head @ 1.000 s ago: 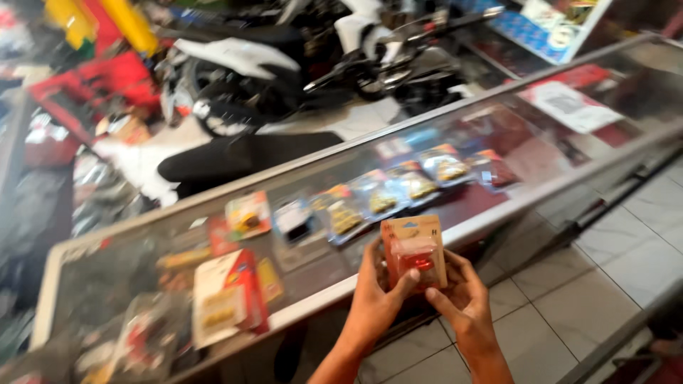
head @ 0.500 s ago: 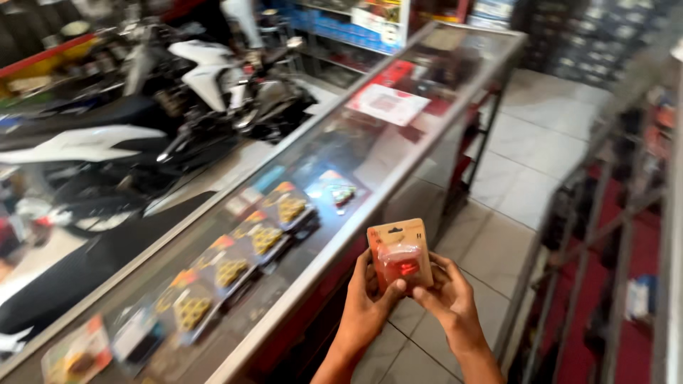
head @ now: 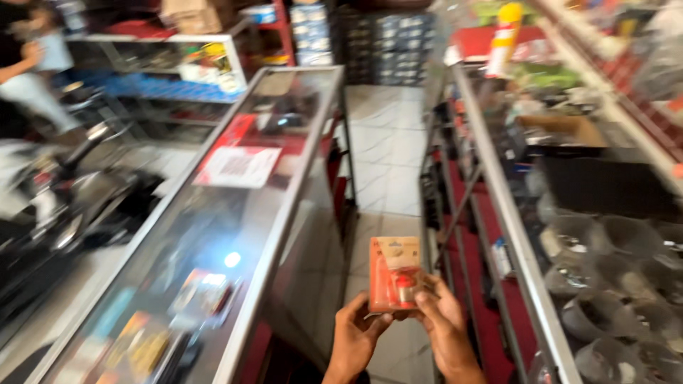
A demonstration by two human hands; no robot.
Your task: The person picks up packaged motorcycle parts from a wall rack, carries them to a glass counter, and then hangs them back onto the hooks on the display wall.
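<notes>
Hands (head: 398,327) hold orange blister pack (head: 395,274), apparently upright.

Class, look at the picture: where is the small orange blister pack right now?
In the head view, the orange blister pack sits low centre, held upright by the left hand and right hand, above the tiled aisle between two glass counters.

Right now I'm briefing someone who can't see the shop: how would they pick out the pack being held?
Look down the tiled aisle between the glass counter and the shelving on the other side. Low in that gap, the left hand and right hand hold one small carded pack upright. It is the only orange card, with a clear blister over a small red part.
</notes>
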